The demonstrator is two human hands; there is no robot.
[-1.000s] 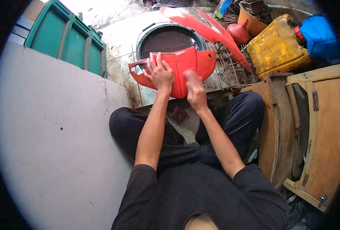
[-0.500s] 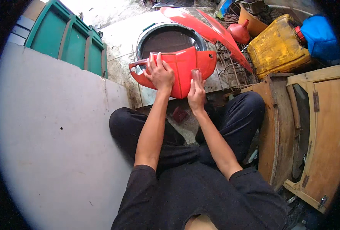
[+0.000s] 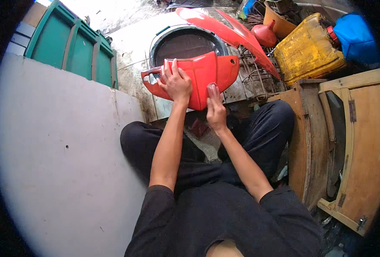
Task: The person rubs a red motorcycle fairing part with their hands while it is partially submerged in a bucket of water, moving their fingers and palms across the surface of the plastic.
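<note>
A glossy red, curved panel [image 3: 198, 73], which looks like a motorcycle fairing, leans over the near rim of a black bucket [image 3: 155, 53] holding dark liquid. My left hand [image 3: 177, 83] grips the panel near its left end, fingers over the upper face and thumb by the cut-out. My right hand [image 3: 216, 109] presses its fingertips on the lower right part of the panel. Under those fingers is a small brownish-red piece [image 3: 211, 86] that looks like sandpaper, mostly covered. A dark red, folded piece [image 3: 199, 127] lies on the floor between my legs.
Another long red panel [image 3: 237, 36] rests behind, over a wire rack [image 3: 258, 73]. A red funnel [image 3: 265, 34], yellow jerrycan [image 3: 307, 49] and blue bag [image 3: 356, 38] stand at right. Wooden cabinet [image 3: 365, 128] is on my right, white board [image 3: 65, 171] and green crate [image 3: 70, 43] left.
My right hand has slid left and slightly down across the panel, with its fingers now pointing more upward. The left hand keeps its place on the panel.
</note>
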